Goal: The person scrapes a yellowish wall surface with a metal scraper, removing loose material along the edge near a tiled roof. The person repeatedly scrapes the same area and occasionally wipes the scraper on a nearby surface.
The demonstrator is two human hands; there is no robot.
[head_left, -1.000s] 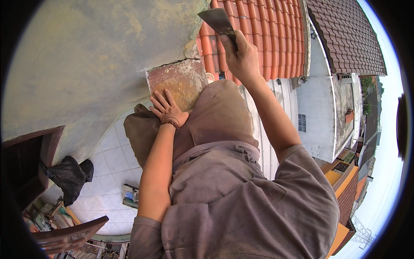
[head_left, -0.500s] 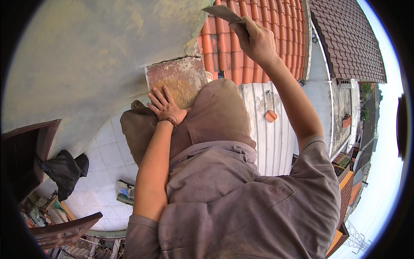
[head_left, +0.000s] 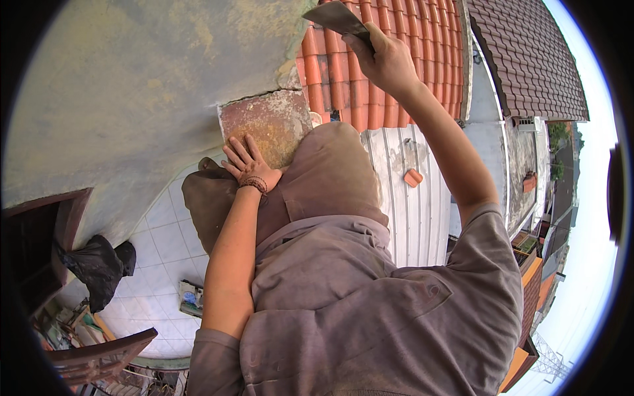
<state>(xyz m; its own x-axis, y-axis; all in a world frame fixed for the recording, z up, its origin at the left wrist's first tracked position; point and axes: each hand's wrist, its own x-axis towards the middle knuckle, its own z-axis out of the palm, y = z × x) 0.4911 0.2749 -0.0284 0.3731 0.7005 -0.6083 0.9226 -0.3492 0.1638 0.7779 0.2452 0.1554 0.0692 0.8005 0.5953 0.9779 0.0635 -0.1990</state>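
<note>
My right hand grips a putty knife by its handle, arm stretched out far to the right. Its broad grey blade points left, beside the edge of a weathered grey-green plastered wall. My left hand lies with fingers spread on a worn reddish-brown ledge, just in front of my lap; a braided bracelet circles that wrist. A crack runs where the ledge meets the wall. I sit astride the ledge, one leg to each side.
Orange roof tiles and a white corrugated roof with a loose tile piece lie to the right, below me. Down on the left are a white tiled floor, a black plastic bag and a dark doorway.
The putty knife's blade has turned to show more of its flat face, and my right hand has shifted slightly left. My left hand stays on the ledge.
</note>
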